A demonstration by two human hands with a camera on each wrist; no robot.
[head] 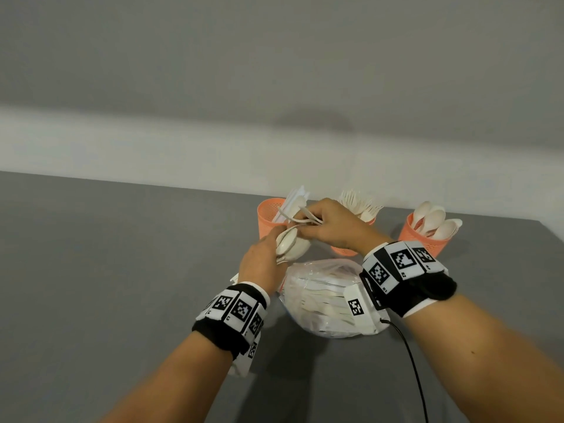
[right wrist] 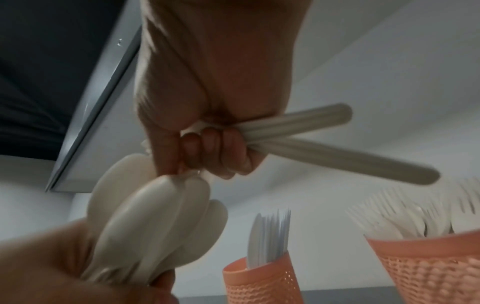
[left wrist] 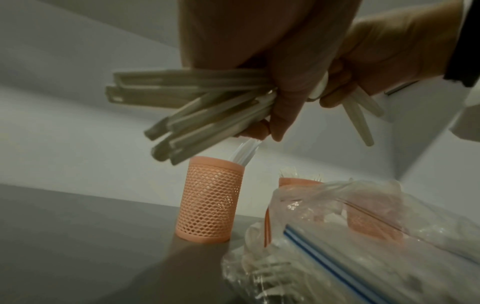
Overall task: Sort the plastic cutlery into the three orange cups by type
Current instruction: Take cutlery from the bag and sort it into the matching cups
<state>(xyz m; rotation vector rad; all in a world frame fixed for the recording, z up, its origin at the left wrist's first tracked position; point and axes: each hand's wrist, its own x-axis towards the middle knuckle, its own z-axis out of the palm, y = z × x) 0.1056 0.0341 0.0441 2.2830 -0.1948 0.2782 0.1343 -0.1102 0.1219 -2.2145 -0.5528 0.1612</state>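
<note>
Three orange mesh cups stand at the back: the left cup [head: 270, 222] with knives, the middle cup [head: 343, 251] with forks, the right cup [head: 425, 239] with spoons. My left hand [head: 280, 239] grips a bundle of white spoons [head: 291, 247], whose handles [left wrist: 197, 109] fan out to the left. Close beside it, in front of the left cup, my right hand [head: 308, 224] is curled round two white cutlery pieces [right wrist: 337, 148]; their heads are hidden by the fingers. The spoon bowls [right wrist: 161, 222] almost touch the right hand's fingertips.
A clear zip bag [head: 320, 300] holding more white cutlery lies on the grey table [head: 122, 270] under my hands, in front of the cups. A black cable [head: 412, 361] runs from the right wrist toward me. A pale wall rises behind the cups.
</note>
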